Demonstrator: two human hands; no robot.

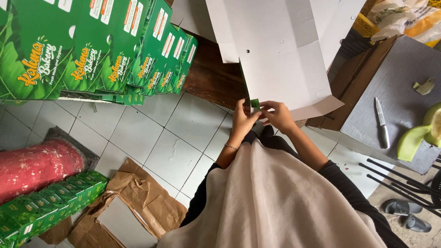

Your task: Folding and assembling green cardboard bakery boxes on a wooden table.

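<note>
1. Nearest to me is the pale cream cloth [271,202] that covers my lap, with my dark sleeves on either side of it.
2. My left hand [242,120] has its fingers pinched shut on the near edge of the flat white carton blank [280,59], beside a small green tab [255,103]. A thin bracelet [231,147] sits on that wrist.
3. My right hand [278,117] is pinched onto that edge too, just beside the left, the fingertips of both meeting at the tab.
4. The carton blank lies unfolded just beyond my hands, its white inner face up, and spreads away from me over a dark wooden surface [209,78].
5. On the tiled floor [179,133] to my left lie torn brown paper [138,202] and a row of small green boxes [46,206] beside a red roll [36,167].
6. To my right a grey table [399,96] carries a knife [381,121] and pieces of green fruit rind [420,138]; dark sandals [406,213] sit on the floor below.
7. Farthest off to the left, a stack of folded green cartons [105,50] leans in overlapping layers.
</note>
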